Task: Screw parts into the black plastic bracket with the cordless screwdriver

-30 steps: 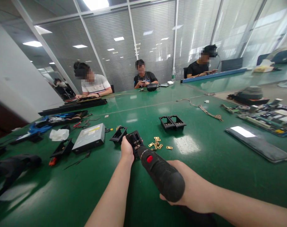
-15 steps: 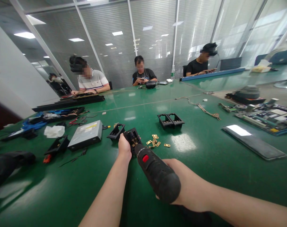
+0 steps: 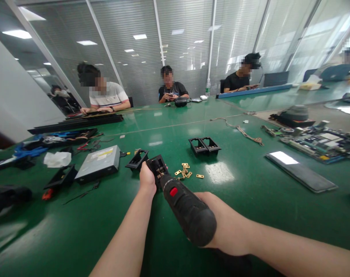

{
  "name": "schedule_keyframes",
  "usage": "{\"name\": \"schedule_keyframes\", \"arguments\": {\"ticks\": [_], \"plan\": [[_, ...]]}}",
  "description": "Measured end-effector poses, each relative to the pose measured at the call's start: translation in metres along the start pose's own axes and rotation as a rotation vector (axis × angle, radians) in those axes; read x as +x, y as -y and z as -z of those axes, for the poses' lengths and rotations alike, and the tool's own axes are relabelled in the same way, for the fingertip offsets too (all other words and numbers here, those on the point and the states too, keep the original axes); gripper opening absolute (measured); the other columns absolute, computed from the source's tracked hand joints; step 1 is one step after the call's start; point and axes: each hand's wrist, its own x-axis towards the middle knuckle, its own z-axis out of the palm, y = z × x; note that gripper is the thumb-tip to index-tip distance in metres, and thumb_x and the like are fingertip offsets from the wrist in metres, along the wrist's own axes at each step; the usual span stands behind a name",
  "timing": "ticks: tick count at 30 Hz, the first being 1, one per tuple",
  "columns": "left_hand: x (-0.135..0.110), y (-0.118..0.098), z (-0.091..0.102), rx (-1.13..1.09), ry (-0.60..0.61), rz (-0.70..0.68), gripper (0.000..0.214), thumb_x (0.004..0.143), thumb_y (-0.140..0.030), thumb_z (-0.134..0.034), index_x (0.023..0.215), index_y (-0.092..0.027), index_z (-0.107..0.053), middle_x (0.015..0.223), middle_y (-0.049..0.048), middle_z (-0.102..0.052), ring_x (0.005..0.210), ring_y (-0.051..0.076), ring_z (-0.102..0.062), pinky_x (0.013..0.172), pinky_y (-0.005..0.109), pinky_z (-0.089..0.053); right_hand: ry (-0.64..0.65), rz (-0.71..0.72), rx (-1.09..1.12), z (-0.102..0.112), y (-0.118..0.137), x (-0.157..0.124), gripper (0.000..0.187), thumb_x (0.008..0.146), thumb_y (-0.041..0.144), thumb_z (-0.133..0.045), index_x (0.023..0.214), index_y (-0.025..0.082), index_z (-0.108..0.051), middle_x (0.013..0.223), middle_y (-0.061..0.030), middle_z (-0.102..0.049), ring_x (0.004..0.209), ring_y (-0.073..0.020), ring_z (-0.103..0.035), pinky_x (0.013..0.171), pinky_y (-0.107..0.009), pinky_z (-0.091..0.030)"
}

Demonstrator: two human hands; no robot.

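My left hand (image 3: 146,179) is closed on a small black plastic bracket (image 3: 156,166) and steadies it on the green table (image 3: 249,192). My right hand (image 3: 229,227) grips a black electric screwdriver (image 3: 186,209) with a red button; its tip points into the bracket, where a brass piece shows. Several small brass plates (image 3: 186,172) lie just right of the bracket. Another black bracket (image 3: 137,159) sits to the left, and a double black bracket (image 3: 204,146) lies farther back.
A grey optical drive (image 3: 98,163) and a white cloth (image 3: 57,159) lie at left with black parts and cables. A dark flat panel (image 3: 300,175) and circuit boards (image 3: 321,142) are at right. Three people sit along the far side of the table.
The view has drifted slightly, so everything sits a little lower-left in frame. Both hands keep the same hold on the bracket and the screwdriver.
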Motion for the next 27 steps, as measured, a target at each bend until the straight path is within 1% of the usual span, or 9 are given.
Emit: {"name": "schedule_keyframes", "arguments": {"ticks": [3, 11, 15, 19, 22, 27], "plan": [[-0.0007, 0.0001, -0.0007, -0.013, 0.002, 0.015, 0.03, 0.084, -0.036, -0.042, 0.075, -0.015, -0.062, 0.06, 0.0089, -0.066, 0.059, 0.025, -0.069, 0.053, 0.034, -0.056, -0.008, -0.013, -0.028, 0.0011, -0.0045, 0.0007, 0.03, 0.058, 0.011, -0.078, 0.083, 0.013, -0.061, 0.077, -0.0047, -0.067, 0.069, -0.0209, -0.062, 0.059, -0.03, -0.048], [-0.0005, 0.0004, -0.0008, -0.033, 0.0, 0.045, 0.032, 0.086, -0.037, -0.041, 0.074, -0.015, -0.063, 0.059, 0.0082, -0.065, 0.06, 0.025, -0.069, 0.054, 0.034, -0.056, 0.002, -0.021, -0.053, 0.0022, -0.004, 0.0013, 0.031, 0.059, 0.013, -0.08, 0.084, 0.013, -0.062, 0.079, -0.0064, -0.069, 0.071, -0.0235, -0.064, 0.06, -0.031, -0.05], [-0.0002, 0.0005, -0.0005, -0.015, 0.011, 0.032, 0.035, 0.086, -0.037, -0.039, 0.075, -0.015, -0.063, 0.059, 0.0083, -0.065, 0.056, 0.024, -0.067, 0.053, 0.034, -0.056, 0.0, -0.014, -0.049, 0.002, -0.0014, 0.0005, 0.03, 0.059, 0.013, -0.079, 0.084, 0.013, -0.062, 0.079, -0.0049, -0.068, 0.071, -0.0212, -0.062, 0.059, -0.029, -0.048], [-0.0016, -0.0004, -0.0023, 0.001, 0.004, 0.02, 0.034, 0.087, -0.036, -0.038, 0.075, -0.015, -0.063, 0.058, 0.0079, -0.065, 0.053, 0.023, -0.066, 0.052, 0.033, -0.055, -0.001, -0.011, -0.02, 0.0013, 0.0009, 0.0005, 0.029, 0.058, 0.011, -0.078, 0.082, 0.013, -0.061, 0.076, -0.0023, -0.065, 0.068, -0.0168, -0.055, 0.057, -0.026, -0.043], [-0.0029, -0.0013, -0.0037, 0.007, 0.001, 0.021, 0.033, 0.086, -0.035, -0.039, 0.074, -0.015, -0.063, 0.058, 0.0079, -0.065, 0.054, 0.023, -0.067, 0.053, 0.033, -0.055, -0.001, -0.005, 0.007, 0.001, 0.0016, 0.001, 0.029, 0.057, 0.01, -0.077, 0.081, 0.013, -0.061, 0.076, -0.0015, -0.063, 0.067, -0.0153, -0.052, 0.056, -0.026, -0.041], [-0.0037, -0.0019, -0.0046, 0.002, -0.005, 0.036, 0.034, 0.087, -0.035, -0.038, 0.072, -0.016, -0.062, 0.057, 0.0076, -0.064, 0.06, 0.024, -0.069, 0.054, 0.033, -0.055, 0.006, 0.011, 0.02, 0.0013, 0.0017, 0.0005, 0.029, 0.057, 0.009, -0.076, 0.081, 0.013, -0.06, 0.076, -0.0015, -0.063, 0.068, -0.0157, -0.053, 0.057, -0.026, -0.042]]}}
